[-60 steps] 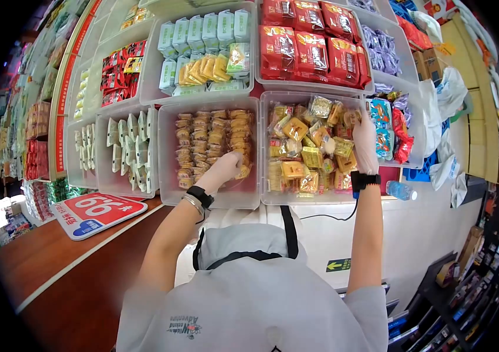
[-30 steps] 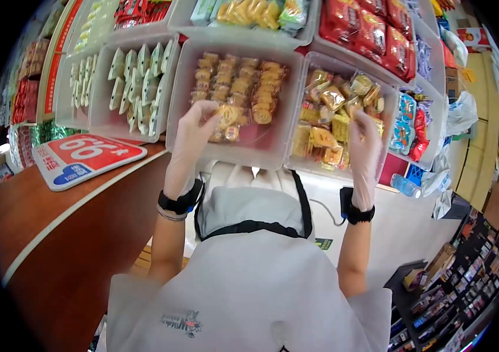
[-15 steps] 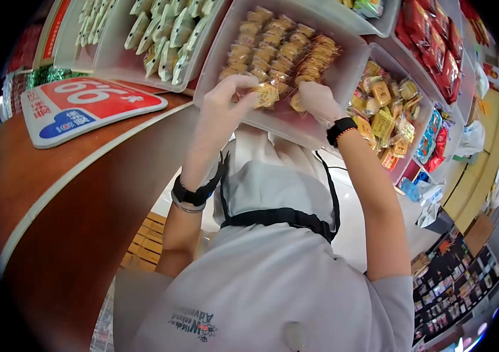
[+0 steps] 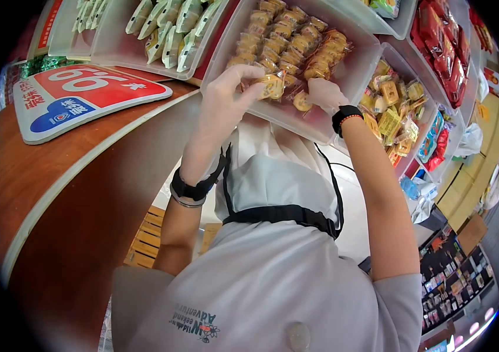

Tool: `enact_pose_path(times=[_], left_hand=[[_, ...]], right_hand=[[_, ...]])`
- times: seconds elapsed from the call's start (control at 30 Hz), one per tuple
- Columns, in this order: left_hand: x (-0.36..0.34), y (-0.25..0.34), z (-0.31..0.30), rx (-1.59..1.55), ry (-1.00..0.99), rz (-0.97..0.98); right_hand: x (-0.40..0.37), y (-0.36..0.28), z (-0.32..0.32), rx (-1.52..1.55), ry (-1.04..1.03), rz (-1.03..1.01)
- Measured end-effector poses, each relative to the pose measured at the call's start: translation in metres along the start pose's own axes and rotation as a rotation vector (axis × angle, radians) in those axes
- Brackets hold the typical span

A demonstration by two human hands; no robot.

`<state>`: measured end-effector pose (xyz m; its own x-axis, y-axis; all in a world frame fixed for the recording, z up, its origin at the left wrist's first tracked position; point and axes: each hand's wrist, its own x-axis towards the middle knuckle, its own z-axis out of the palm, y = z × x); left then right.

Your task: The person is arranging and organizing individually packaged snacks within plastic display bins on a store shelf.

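My left hand (image 4: 226, 97), in a thin clear glove, pinches a wrapped cookie (image 4: 273, 87) between thumb and fingers at the near left of a translucent bin (image 4: 352, 41). Inside the bin, several rows of individually wrapped round cookies (image 4: 284, 44) stand on edge. At the near right of those rows is my gloved right hand (image 4: 327, 95), its fingers closed at the edge of another wrapped cookie (image 4: 302, 101). Part of that grip is hidden behind the hand.
On the left, a bin of white-green packets (image 4: 170, 44) adjoins a red and white price sign (image 4: 91, 97) on a wooden counter (image 4: 21, 176). To the right are a bin of mixed wrapped snacks (image 4: 393, 111) and one of red packets (image 4: 440, 47).
The view has shifted slightly. My right hand has moved a little away from the left one, and the cookie by it shows more fully. The left hand keeps its cookie.
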<state>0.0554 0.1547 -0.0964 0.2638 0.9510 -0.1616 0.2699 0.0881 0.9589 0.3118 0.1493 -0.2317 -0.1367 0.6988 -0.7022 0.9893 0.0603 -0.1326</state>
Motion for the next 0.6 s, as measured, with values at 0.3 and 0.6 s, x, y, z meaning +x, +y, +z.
enact_pose_path(times=[0.3,0.6], left_hand=[[0.000,0.011,-0.004,0.036,-0.037,-0.001],[-0.005,0.000,-0.008,0.009,-0.009,0.006]], right_hand=[[0.002,-0.015,-0.005,-0.006,-0.243,-0.026],[0.005,0.016,-0.023,0.480,-0.305,-0.006]])
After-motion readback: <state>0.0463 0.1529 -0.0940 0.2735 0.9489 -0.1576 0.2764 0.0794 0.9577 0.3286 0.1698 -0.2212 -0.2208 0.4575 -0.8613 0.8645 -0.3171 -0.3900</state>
